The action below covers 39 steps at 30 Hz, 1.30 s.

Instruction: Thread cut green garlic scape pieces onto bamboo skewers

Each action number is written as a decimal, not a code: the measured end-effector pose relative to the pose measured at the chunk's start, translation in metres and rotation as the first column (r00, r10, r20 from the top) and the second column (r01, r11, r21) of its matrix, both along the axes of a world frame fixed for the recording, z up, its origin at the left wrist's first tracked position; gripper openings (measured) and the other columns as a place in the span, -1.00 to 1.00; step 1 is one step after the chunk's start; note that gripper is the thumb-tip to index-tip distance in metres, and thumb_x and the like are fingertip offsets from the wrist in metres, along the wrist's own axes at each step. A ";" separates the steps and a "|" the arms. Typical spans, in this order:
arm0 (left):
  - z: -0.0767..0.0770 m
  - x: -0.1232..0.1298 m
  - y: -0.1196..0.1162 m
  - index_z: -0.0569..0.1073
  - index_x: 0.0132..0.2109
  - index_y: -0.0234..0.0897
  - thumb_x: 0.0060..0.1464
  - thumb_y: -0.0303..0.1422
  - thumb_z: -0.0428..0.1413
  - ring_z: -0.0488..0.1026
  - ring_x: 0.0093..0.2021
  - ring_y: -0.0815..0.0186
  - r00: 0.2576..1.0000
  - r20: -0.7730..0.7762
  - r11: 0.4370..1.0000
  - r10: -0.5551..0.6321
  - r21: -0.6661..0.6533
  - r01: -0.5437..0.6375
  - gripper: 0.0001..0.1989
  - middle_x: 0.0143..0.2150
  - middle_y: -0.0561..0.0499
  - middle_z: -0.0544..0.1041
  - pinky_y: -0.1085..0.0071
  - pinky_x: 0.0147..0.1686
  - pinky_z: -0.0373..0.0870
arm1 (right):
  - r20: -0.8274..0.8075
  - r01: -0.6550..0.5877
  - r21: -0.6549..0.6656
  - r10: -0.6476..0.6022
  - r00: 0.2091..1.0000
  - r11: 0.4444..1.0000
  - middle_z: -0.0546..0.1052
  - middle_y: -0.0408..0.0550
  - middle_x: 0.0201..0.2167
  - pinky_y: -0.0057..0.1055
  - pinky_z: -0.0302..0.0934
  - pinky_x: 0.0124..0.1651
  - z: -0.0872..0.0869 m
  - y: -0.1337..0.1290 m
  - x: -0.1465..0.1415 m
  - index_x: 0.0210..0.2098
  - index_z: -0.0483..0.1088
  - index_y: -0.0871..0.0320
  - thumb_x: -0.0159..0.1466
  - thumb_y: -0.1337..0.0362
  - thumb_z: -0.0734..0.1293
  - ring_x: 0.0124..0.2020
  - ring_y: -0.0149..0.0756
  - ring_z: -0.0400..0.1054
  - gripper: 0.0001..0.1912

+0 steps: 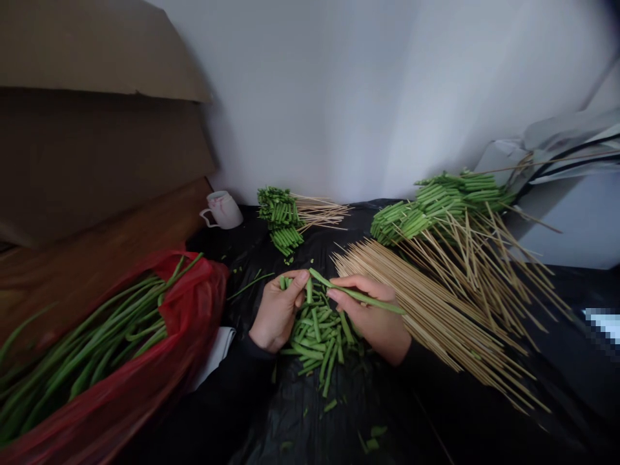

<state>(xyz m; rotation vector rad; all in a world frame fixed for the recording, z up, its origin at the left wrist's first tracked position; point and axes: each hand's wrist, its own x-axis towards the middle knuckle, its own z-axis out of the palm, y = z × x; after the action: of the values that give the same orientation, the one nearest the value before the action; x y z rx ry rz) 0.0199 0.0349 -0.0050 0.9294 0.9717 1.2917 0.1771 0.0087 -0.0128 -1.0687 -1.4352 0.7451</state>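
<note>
While left fingers grip short green bean pieces, right fingers pinch a slender green bean, seemingly for careful snapping

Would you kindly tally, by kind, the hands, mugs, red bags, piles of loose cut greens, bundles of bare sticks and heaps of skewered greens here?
Hands: 2, left hand and right hand
Mug: 1
Red bag: 1
Loose cut greens pile: 1
Bare stick bundle: 1
Skewered greens heaps: 2
Total: 8
</note>
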 end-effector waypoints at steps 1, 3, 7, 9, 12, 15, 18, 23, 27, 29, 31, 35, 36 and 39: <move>0.000 -0.001 0.001 0.51 -0.40 -0.36 -0.15 -0.19 0.34 0.01 -0.67 0.55 1.000 0.011 1.000 0.010 -0.013 -0.010 -0.69 -0.72 0.23 0.16 0.55 -0.65 -0.06 | -0.042 -0.011 -0.057 0.008 0.999 0.998 0.58 -0.11 -0.46 -0.37 0.35 -0.41 0.002 0.000 0.000 -0.30 0.54 0.06 0.16 0.17 0.40 -0.49 -0.31 0.45 -0.85; 0.001 -0.005 0.004 0.53 -0.32 -0.39 -0.13 -0.21 0.33 -0.04 -0.68 0.57 0.998 0.050 0.999 0.032 -0.038 -0.030 -0.68 -0.72 0.25 0.13 0.59 -0.68 -0.09 | -0.102 -0.032 -0.135 0.018 0.995 0.990 0.56 -0.11 -0.52 -0.39 0.32 -0.47 0.006 0.001 0.000 -0.33 0.54 0.09 0.12 0.15 0.42 -0.55 -0.33 0.42 -0.83; 0.007 -0.017 0.013 0.48 -0.35 -0.40 -0.07 -0.34 0.28 0.11 -0.64 0.60 0.953 0.287 0.991 0.093 -0.120 -0.061 -0.80 -0.58 0.16 0.30 0.69 -0.70 -0.03 | -0.166 -0.086 -0.227 0.048 0.985 0.970 0.56 -0.08 -0.53 -0.44 0.26 -0.53 0.011 0.003 0.003 -0.38 0.51 0.15 0.09 0.09 0.43 -0.59 -0.37 0.39 -0.76; 0.011 -0.021 0.015 0.43 -0.40 -0.39 -0.02 -0.36 0.22 0.26 -0.55 0.56 0.913 0.399 0.978 0.085 -0.210 0.000 -0.84 -0.47 0.06 0.40 0.70 -0.66 0.11 | -0.199 -0.114 -0.261 0.062 0.978 0.958 0.56 -0.07 -0.52 -0.45 0.23 -0.55 0.011 0.004 0.005 -0.39 0.49 0.16 0.09 0.06 0.42 -0.59 -0.39 0.38 -0.72; 0.013 -0.023 0.014 0.40 -0.41 -0.37 0.02 -0.36 0.16 0.23 -0.58 0.56 0.909 0.417 0.968 -0.012 -0.224 0.116 -0.85 -0.46 0.06 0.39 0.69 -0.68 0.09 | -0.253 -0.154 -0.286 0.080 0.964 0.946 0.55 -0.07 -0.54 -0.47 0.17 -0.57 0.007 0.007 0.007 -0.40 0.47 0.17 0.09 0.01 0.42 -0.59 -0.40 0.36 -0.67; 0.010 -0.018 0.010 0.41 -0.40 -0.38 0.01 -0.34 0.21 0.02 -0.68 0.61 0.969 0.218 0.979 -0.118 -0.137 0.150 -0.82 -0.56 0.15 0.28 0.65 -0.73 -0.10 | -0.287 -0.177 -0.292 0.090 0.954 0.940 0.53 -0.09 -0.57 -0.49 0.13 -0.60 0.003 0.009 0.008 -0.40 0.45 0.18 0.09 0.00 0.41 -0.60 -0.41 0.35 -0.66; 0.006 -0.013 0.005 0.43 -0.42 -0.38 -0.02 -0.23 0.26 -0.06 -0.69 0.60 0.990 -0.011 0.989 -0.137 -0.061 0.136 -0.72 -0.65 0.22 0.14 0.60 -0.71 -0.18 | -0.301 -0.175 -0.285 0.086 0.950 0.942 0.52 -0.10 -0.56 -0.49 0.13 -0.60 0.002 0.009 0.008 -0.39 0.45 0.17 0.10 0.00 0.41 -0.59 -0.42 0.35 -0.67; 0.003 -0.012 0.003 0.46 -0.40 -0.37 -0.04 -0.15 0.27 -0.08 -0.67 0.57 0.973 -0.178 0.989 -0.145 -0.024 0.143 -0.67 -0.67 0.24 0.08 0.53 -0.67 -0.20 | -0.288 -0.135 -0.267 0.055 0.956 0.954 0.54 -0.08 -0.51 -0.48 0.14 -0.58 0.002 0.011 0.011 -0.34 0.46 0.16 0.12 0.02 0.40 -0.58 -0.42 0.35 -0.68; 0.001 -0.013 0.004 0.47 -0.39 -0.37 -0.11 -0.15 0.30 -0.04 -0.65 0.55 0.961 -0.244 0.992 -0.127 -0.003 0.130 -0.67 -0.65 0.22 0.12 0.51 -0.64 -0.17 | -0.204 -0.104 -0.230 0.056 0.977 0.968 0.54 -0.08 -0.51 -0.45 0.19 -0.55 0.004 0.009 0.010 -0.35 0.47 0.16 0.15 0.04 0.38 -0.58 -0.41 0.35 -0.71; 0.000 -0.013 0.004 0.46 -0.41 -0.35 -0.10 -0.15 0.30 -0.03 -0.65 0.54 0.956 -0.276 0.994 -0.098 0.028 0.110 -0.67 -0.65 0.22 0.13 0.52 -0.63 -0.13 | -0.127 -0.083 -0.192 0.059 0.990 0.978 0.54 -0.09 -0.50 -0.42 0.22 -0.51 0.006 0.006 0.007 -0.37 0.47 0.14 0.16 0.06 0.37 -0.57 -0.40 0.35 -0.74; 0.000 -0.013 0.004 0.45 -0.43 -0.33 -0.09 -0.16 0.29 -0.01 -0.64 0.53 0.944 -0.326 0.995 -0.058 0.064 0.083 -0.69 -0.65 0.21 0.16 0.52 -0.62 -0.09 | -0.026 -0.057 -0.123 0.054 0.998 0.991 0.55 -0.10 -0.48 -0.41 0.23 -0.47 0.007 0.001 0.004 -0.37 0.48 0.12 0.18 0.09 0.37 -0.52 -0.37 0.38 -0.78; 0.004 -0.010 0.002 0.44 -0.45 -0.33 -0.07 -0.21 0.26 0.10 -0.60 0.49 0.896 -0.442 0.990 0.031 0.135 0.032 -0.74 -0.61 0.16 0.27 0.52 -0.58 0.03 | 0.239 -0.006 0.143 -0.029 0.971 0.990 0.55 -0.12 -0.43 -0.39 0.25 -0.34 0.001 -0.006 0.002 -0.33 0.47 0.08 0.24 0.16 0.35 -0.42 -0.33 0.41 -0.87; 0.005 -0.010 0.002 0.43 -0.46 -0.33 -0.07 -0.23 0.26 0.13 -0.58 0.48 0.884 -0.465 0.987 0.052 0.159 0.025 -0.75 -0.59 0.14 0.30 0.52 -0.56 0.06 | 0.306 -0.002 0.221 -0.067 0.950 0.975 0.55 -0.11 -0.42 -0.37 0.24 -0.30 -0.001 -0.007 0.003 -0.32 0.47 0.08 0.26 0.19 0.33 -0.39 -0.32 0.41 -0.88; 0.006 -0.008 0.000 0.41 -0.48 -0.32 -0.06 -0.27 0.24 0.19 -0.55 0.46 0.855 -0.511 0.973 0.089 0.228 0.035 -0.77 -0.56 0.12 0.33 0.52 -0.52 0.11 | 0.462 -0.016 0.353 -0.160 0.872 0.935 0.55 -0.04 -0.38 -0.32 0.24 -0.21 -0.005 -0.006 0.008 -0.27 0.47 0.10 0.31 0.27 0.26 -0.32 -0.28 0.42 -0.86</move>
<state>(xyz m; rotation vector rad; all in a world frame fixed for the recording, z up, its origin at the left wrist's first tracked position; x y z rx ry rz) 0.0120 0.0348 0.0013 1.5033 1.2682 1.2150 0.1855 0.0024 -0.0181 -1.0630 -1.8573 0.1446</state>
